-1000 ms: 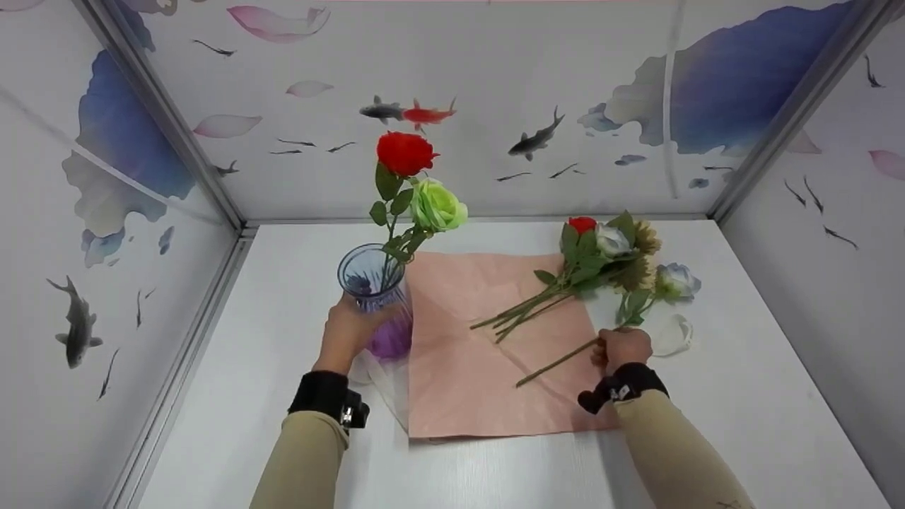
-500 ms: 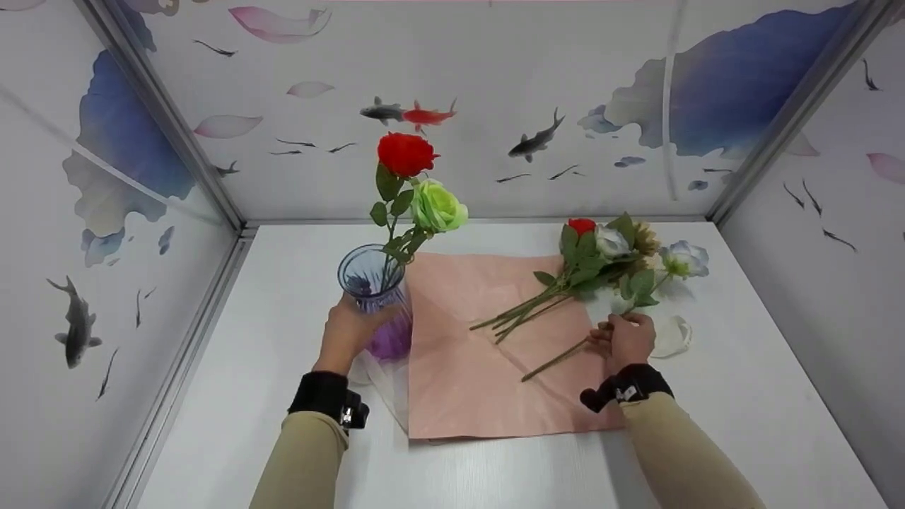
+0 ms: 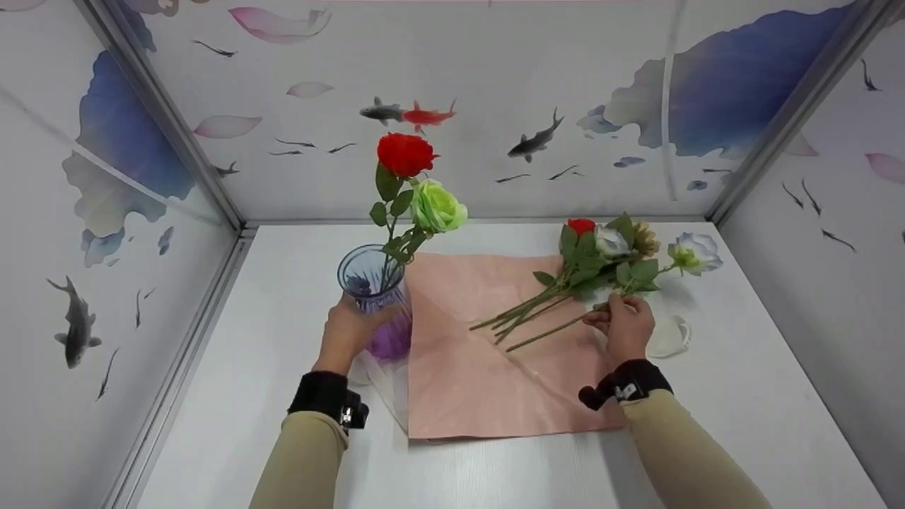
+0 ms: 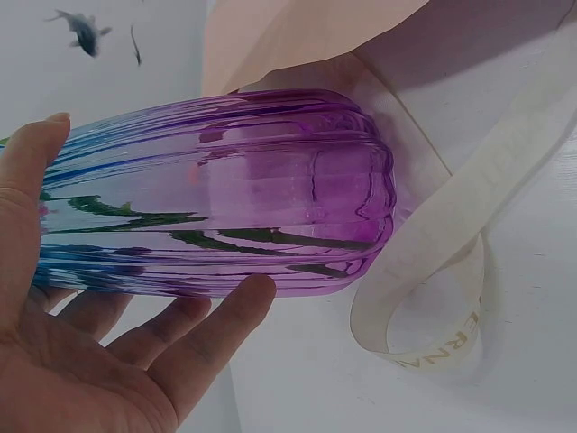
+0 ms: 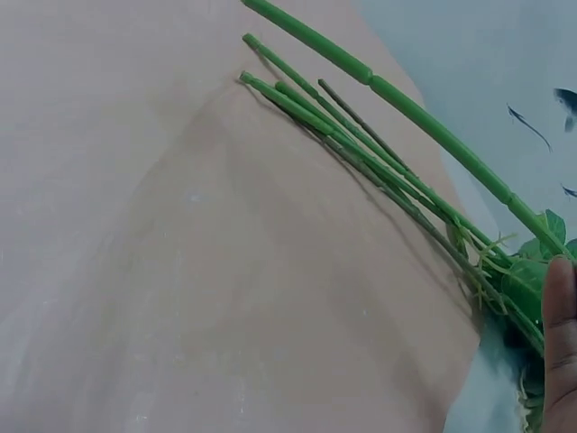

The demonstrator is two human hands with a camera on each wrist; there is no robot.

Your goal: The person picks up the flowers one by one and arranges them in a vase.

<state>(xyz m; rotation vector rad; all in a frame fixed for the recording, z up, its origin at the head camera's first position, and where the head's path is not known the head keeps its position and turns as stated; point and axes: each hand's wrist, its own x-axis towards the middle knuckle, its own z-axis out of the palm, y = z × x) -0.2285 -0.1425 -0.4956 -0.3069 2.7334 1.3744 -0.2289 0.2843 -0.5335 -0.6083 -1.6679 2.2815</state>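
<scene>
My left hand [image 3: 348,334] holds a ribbed glass vase [image 3: 390,342], blue at the top and purple at the base. In the left wrist view the thumb and fingers lie on opposite sides of the vase [image 4: 270,171]. A red rose [image 3: 406,154] and a green rose [image 3: 440,205] stand in it, leaning right. My right hand [image 3: 628,329] pinches the stem of a pale blue rose [image 3: 696,253], its bloom pointing right and its stem end toward the paper. In the right wrist view this green stem [image 5: 433,126] passes above the other stems; only part of the hand [image 5: 561,334] shows.
Several flowers, among them a red rose [image 3: 581,226] and a white-blue one [image 3: 611,241], lie at the back right. Their stems cross pink wrapping paper [image 3: 466,382]. A ribbon roll [image 3: 672,336] lies right of my right hand; a pale ribbon [image 4: 433,262] lies near the vase base.
My right hand has moved slightly away from me with the pale blue rose, whose bloom has shifted back and right and whose stem end has risen toward the other stems. My left hand and vase are still.
</scene>
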